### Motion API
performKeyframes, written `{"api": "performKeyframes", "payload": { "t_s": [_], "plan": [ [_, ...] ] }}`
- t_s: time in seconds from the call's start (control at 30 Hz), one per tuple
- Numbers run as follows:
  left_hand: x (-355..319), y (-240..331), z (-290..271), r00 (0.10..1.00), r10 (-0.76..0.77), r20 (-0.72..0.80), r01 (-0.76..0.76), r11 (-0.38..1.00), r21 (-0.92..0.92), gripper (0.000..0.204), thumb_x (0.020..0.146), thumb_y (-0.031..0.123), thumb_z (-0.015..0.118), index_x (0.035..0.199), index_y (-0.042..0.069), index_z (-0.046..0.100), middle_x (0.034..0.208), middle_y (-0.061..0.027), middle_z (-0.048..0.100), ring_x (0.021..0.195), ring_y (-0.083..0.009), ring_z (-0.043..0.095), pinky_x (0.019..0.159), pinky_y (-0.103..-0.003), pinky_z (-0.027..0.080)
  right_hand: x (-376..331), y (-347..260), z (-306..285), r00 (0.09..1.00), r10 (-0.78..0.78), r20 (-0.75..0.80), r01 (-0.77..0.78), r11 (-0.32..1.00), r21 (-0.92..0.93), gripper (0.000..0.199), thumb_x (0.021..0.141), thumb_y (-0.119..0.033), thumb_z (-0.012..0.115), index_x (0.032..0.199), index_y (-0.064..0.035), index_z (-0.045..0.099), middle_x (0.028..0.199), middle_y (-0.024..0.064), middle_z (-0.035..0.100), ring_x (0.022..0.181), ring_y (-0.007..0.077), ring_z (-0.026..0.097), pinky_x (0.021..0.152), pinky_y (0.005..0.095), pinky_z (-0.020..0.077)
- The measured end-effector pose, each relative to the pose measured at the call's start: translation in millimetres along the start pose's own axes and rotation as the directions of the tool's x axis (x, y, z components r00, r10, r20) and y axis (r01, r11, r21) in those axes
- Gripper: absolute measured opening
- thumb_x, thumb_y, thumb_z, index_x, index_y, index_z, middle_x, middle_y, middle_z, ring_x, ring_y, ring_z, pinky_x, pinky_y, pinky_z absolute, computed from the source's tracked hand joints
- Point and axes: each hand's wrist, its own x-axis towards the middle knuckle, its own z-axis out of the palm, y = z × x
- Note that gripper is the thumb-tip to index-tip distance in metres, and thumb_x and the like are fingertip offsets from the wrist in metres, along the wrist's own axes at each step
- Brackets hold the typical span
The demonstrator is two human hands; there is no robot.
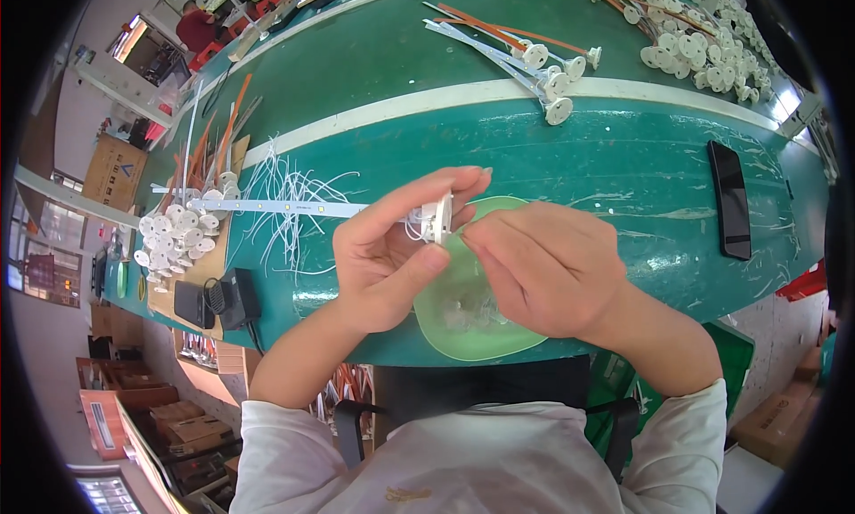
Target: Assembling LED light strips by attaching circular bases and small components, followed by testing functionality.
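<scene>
My left hand (376, 269) grips a white round end cap (442, 218) between fingers and thumb. From the cap a flat LED strip (278, 207) runs out to the left, and thin white wires loop beside the cap's inner side. My right hand (557, 269) is closed in a pinch close to the cap's outer face. What its fingertips hold, if anything, is too small to make out. Beneath both hands lies a light green plastic tray (481, 352) with clear, thin scraps (468, 311) in it.
Loose white wires (289, 193) and a pile of capped strips (178, 238) lie left, behind a black power adapter (239, 298). More capped strips (548, 77) lie at the far side, with a heap of caps (690, 46) far right. A black phone (730, 200) rests on the right.
</scene>
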Motion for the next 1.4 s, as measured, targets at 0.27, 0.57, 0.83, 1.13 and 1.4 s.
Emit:
{"api": "performKeyframes", "payload": {
  "t_s": [0.27, 0.57, 0.83, 1.13, 1.4],
  "plan": [
    [-2.1, 0.0, -3.9, 0.998, 0.020, -0.064, -0.029, 0.987, -0.156, 0.044, 0.092, 0.001, 0.064, 0.135, -0.001, 0.054, 0.141, -0.0283, 0.049, 0.133, -0.0427, 0.049, 0.109, -0.049, 0.044, 0.9, -3.9, -2.2, 1.000, -0.011, 0.027, 0.012, 0.999, -0.043, 0.019, 0.070, 0.005, 0.073, 0.087, 0.0008, 0.069, 0.079, 0.0096, 0.067, 0.060, 0.0220, 0.065, 0.050, 0.0291, 0.0519],
    [-0.4, -1.2, -0.9, 0.997, 0.045, 0.060, -0.049, 0.997, 0.060, 0.043, 0.094, 0.009, 0.066, 0.135, 0.007, 0.055, 0.141, -0.0262, 0.050, 0.132, -0.0447, 0.049, 0.108, -0.052, 0.044, -2.6, -7.4, 2.5, 1.000, 0.003, 0.022, -0.002, 0.999, -0.043, 0.022, 0.068, 0.008, 0.070, 0.089, 0.0019, 0.068, 0.079, 0.0098, 0.067, 0.061, 0.0224, 0.065, 0.052, 0.0290, 0.0522],
    [-6.5, -9.2, -7.7, 0.999, 0.025, 0.029, -0.026, 1.000, 0.009, 0.045, 0.097, 0.012, 0.064, 0.140, 0.007, 0.052, 0.142, -0.0263, 0.049, 0.131, -0.0447, 0.050, 0.107, -0.052, 0.045, -4.2, -6.6, 12.4, 0.994, 0.103, 0.039, -0.105, 0.991, 0.077, 0.020, 0.074, 0.006, 0.070, 0.093, 0.0010, 0.068, 0.082, 0.0108, 0.069, 0.064, 0.0252, 0.066, 0.055, 0.0309, 0.0526],
    [0.4, 1.5, -4.9, 0.983, -0.181, -0.043, 0.165, 0.955, -0.247, 0.045, 0.098, 0.018, 0.063, 0.140, 0.004, 0.052, 0.141, -0.0259, 0.051, 0.132, -0.0421, 0.050, 0.109, -0.052, 0.045, 3.5, 5.4, 4.4, 0.951, 0.258, 0.172, -0.299, 0.912, 0.280, 0.012, 0.079, 0.000, 0.073, 0.090, -0.0044, 0.072, 0.083, 0.0102, 0.072, 0.068, 0.0242, 0.070, 0.059, 0.0301, 0.0545],
    [3.0, 2.0, 0.8, 0.952, -0.287, -0.111, 0.245, 0.926, -0.289, 0.043, 0.100, 0.017, 0.060, 0.140, 0.004, 0.051, 0.139, -0.0258, 0.053, 0.131, -0.0400, 0.052, 0.107, -0.049, 0.048, -1.8, 5.0, 9.9, 0.954, 0.275, 0.118, -0.296, 0.929, 0.222, 0.011, 0.079, 0.000, 0.074, 0.089, -0.0033, 0.072, 0.081, 0.0104, 0.073, 0.067, 0.0227, 0.071, 0.058, 0.0285, 0.0547]
  ]
}}
